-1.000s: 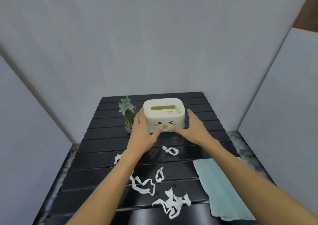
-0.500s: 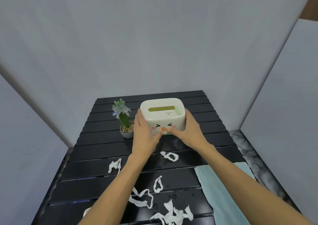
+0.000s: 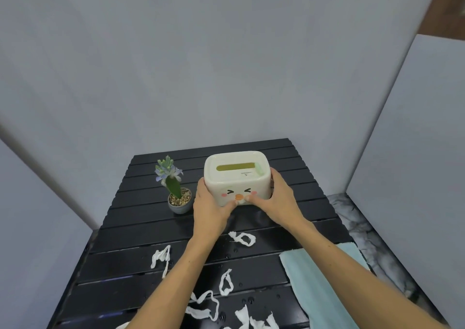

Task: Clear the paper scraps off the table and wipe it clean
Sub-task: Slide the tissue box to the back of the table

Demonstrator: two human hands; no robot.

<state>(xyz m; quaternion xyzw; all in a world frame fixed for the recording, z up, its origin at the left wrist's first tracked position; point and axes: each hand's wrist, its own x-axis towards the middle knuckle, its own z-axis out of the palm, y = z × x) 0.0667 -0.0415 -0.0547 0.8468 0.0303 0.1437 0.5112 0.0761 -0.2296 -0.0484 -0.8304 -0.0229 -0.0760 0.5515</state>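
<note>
A cream tissue box [image 3: 237, 175] with a cartoon face and a slot on top stands near the back of the black slatted table [image 3: 141, 230]. My left hand [image 3: 210, 209] grips its left side and my right hand [image 3: 280, 201] grips its right side, thumbs meeting on the front. Several white paper scraps lie on the slats nearer me: a loop [image 3: 242, 238], a strip [image 3: 161, 258], a small loop [image 3: 226, 283] and a tangle [image 3: 203, 306]. Water droplets speckle the slats among them. A light blue cloth [image 3: 317, 286] lies at the front right.
A small potted plant [image 3: 176, 192] with pale blue flowers stands just left of the box. Grey panels close in the back, left and right. A marbled surface [image 3: 364, 233] shows beyond the table's right edge.
Both hands have closed round the sides of the tissue box, which they were only reaching toward a second ago. The camera has moved closer and a little left.
</note>
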